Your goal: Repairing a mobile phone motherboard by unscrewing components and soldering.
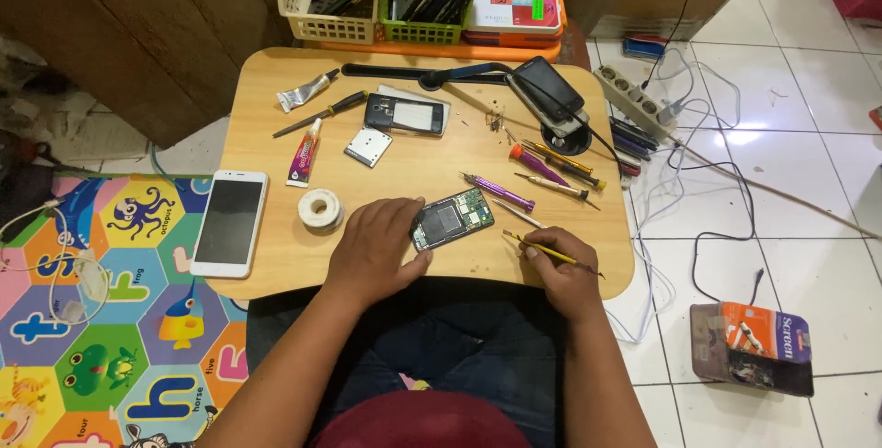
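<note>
The step in hand looks like repair work on the opened smartphone with bare green circuit board, which lies near the front edge of the light wooden lap worktop, approx. in the middle. The left hand rests beside it, fingers curled a little and the thumb touching the phone's lower edge, so it holds the phone steady w/o really clamping it. The right hand has fingers closed on the thin yellow-handled screwdriver, its tip pointing toward the phone but still apart from it. I judge the next move needs the tip brought exactly onto a small screw or part on the board, w/ the phone kept still. The purple-handled screwdriver lies just behind.
</note>
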